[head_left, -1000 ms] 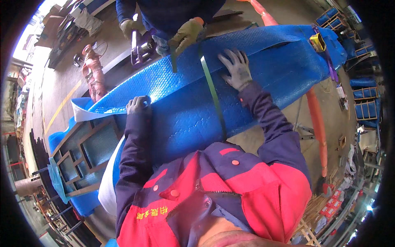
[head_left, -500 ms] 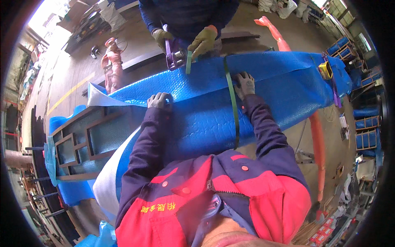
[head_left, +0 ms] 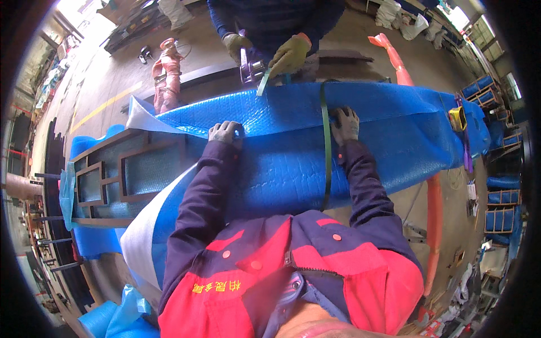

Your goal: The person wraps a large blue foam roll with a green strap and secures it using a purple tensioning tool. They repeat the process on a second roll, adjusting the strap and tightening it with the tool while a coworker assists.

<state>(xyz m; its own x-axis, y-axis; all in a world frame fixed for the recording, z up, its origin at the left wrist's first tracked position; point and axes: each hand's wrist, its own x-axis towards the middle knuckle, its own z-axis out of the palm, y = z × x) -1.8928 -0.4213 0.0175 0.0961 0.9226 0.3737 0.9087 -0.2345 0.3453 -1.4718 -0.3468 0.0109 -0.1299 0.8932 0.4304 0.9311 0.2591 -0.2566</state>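
Note:
A long bundle in blue padded wrap lies across in front of me, a green strap running over it. My left hand, in a grey glove, is closed on the wrap along its overlapping edge. Just right of the strap, my gloved right hand rests on the wrap with fingers apart. Across the bundle, a co-worker in yellowish gloves holds a purple strapping tool in one hand and the free green strap end in the other. Dark metal frames stick out at the bundle's left end.
Around the bundle's right end goes a purple strap with a yellow-and-black piece. An orange-wrapped post stands at the near right, and a pinkish wrapped one at the far left. Blue wrap lies at the lower left. Racks line the right side.
The whole view has shifted, so the bundle appears farther right. The co-worker's tool has risen away from the wrap, and the strap end has tilted. My hands keep their places on the wrap.

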